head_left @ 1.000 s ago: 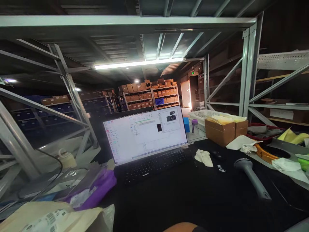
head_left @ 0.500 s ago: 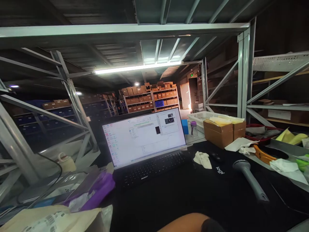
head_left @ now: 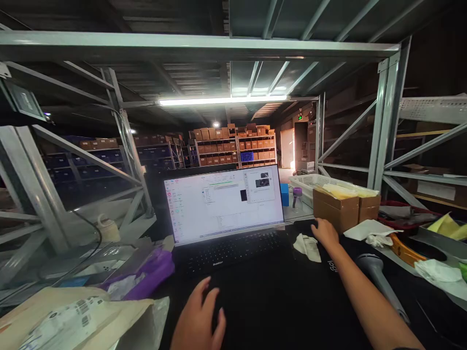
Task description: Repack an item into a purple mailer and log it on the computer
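Observation:
My left hand [head_left: 200,316] is open with its fingers apart, over the black desk mat [head_left: 262,301] in front of the black keyboard [head_left: 233,250]. Behind the keyboard a lit computer screen [head_left: 226,206] shows several windows. To the right, my right hand [head_left: 326,234] is curled over the spot of a dark computer mouse, which it hides. A crumpled white tissue [head_left: 307,248] lies just left of that hand. Beneath my right forearm, a grey handheld barcode scanner [head_left: 383,282] lies on the mat.
Paper and plastic packages [head_left: 69,316] and a purple bag [head_left: 146,272] crowd the left side. Cardboard boxes [head_left: 335,209], a white basket [head_left: 304,182], a purple-lidded bottle [head_left: 297,197] and an orange tape roll [head_left: 406,250] stand or lie to the right. Metal rack posts [head_left: 383,116] frame the desk.
Both hands have come into clearer view. My right hand has reached forward onto the mouse spot, and my left hand has appeared before the keyboard. The view has shifted slightly left.

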`<move>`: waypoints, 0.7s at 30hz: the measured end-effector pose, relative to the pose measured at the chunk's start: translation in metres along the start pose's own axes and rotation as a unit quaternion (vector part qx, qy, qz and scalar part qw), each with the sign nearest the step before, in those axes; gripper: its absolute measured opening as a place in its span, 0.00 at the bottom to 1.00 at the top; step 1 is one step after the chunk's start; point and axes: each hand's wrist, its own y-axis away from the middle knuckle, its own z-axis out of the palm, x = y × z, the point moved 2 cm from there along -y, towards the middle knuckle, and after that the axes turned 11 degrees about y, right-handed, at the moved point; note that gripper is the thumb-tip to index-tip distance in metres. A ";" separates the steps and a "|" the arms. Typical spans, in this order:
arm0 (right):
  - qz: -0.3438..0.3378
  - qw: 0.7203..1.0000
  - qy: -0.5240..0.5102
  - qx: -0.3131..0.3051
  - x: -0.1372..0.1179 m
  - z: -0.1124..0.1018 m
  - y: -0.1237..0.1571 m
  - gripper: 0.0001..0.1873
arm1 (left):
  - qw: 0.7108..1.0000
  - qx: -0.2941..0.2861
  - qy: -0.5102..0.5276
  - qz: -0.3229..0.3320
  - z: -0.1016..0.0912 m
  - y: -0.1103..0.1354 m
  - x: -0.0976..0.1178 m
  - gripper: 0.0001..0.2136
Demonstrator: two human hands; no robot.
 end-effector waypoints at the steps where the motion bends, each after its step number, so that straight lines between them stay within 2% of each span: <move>1: 0.010 1.000 0.008 0.005 0.019 0.009 -0.004 0.26 | 1.000 -0.018 -0.011 -0.007 0.012 -0.018 0.008 0.19; 4: 0.014 1.000 0.019 0.007 0.059 0.043 -0.005 0.27 | 0.996 -0.067 -0.043 -0.035 0.050 -0.067 0.017 0.19; 6: 0.013 1.000 0.019 0.014 0.073 0.067 -0.005 0.29 | 0.993 -0.076 -0.064 -0.063 0.070 -0.090 0.009 0.19; 9: -0.014 0.999 0.023 0.036 0.083 0.102 -0.008 0.31 | 0.988 -0.066 -0.087 -0.111 0.092 -0.106 -0.016 0.21; 12: -0.045 0.998 0.037 0.038 0.088 0.129 -0.016 0.33 | 0.987 -0.041 -0.102 -0.114 0.105 -0.107 -0.038 0.22; 15: -0.047 0.997 0.048 0.046 0.092 0.138 -0.021 0.33 | 0.988 -0.021 -0.112 -0.103 0.111 -0.101 -0.052 0.22; 21: -0.013 0.995 0.082 0.059 0.095 0.132 -0.020 0.31 | 0.984 -0.042 -0.108 -0.138 0.116 -0.096 -0.070 0.22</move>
